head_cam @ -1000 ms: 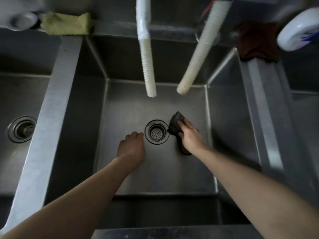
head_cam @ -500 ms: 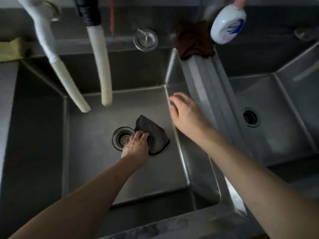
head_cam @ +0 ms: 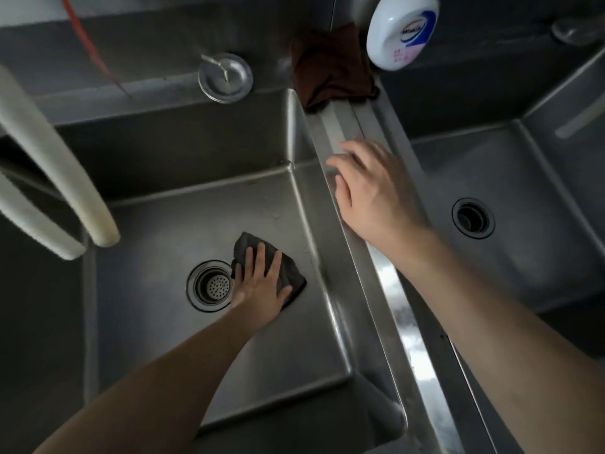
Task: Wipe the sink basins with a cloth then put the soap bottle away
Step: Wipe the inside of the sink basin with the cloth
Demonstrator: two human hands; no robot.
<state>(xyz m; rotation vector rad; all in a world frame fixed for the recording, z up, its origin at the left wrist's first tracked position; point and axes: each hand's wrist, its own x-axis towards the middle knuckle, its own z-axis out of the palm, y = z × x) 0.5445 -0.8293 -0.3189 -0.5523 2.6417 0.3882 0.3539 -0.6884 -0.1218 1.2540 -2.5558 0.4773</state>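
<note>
cloth (head_cam: 288,273) lies on the floor of the middle basin (head_cam: 183,224), just right of its drain (head_cam: 211,286). our left hand (head_cam: 262,286) presses flat on it, fingers straight and spread. our right hand (head_cam: 376,188) rests on the divider (head_cam: 393,309) between the middle basin and the right basin (head_cam: 523,257), fingers relaxed and holding nothing. bottle (head_cam: 401,29), white, stands on the back ledge, just beside a brown rag (head_cam: 330,67). a strainer lid (head_cam: 225,77) sits further left on that ledge. two white hoses (head_cam: 55,178) hang at the left.
</note>
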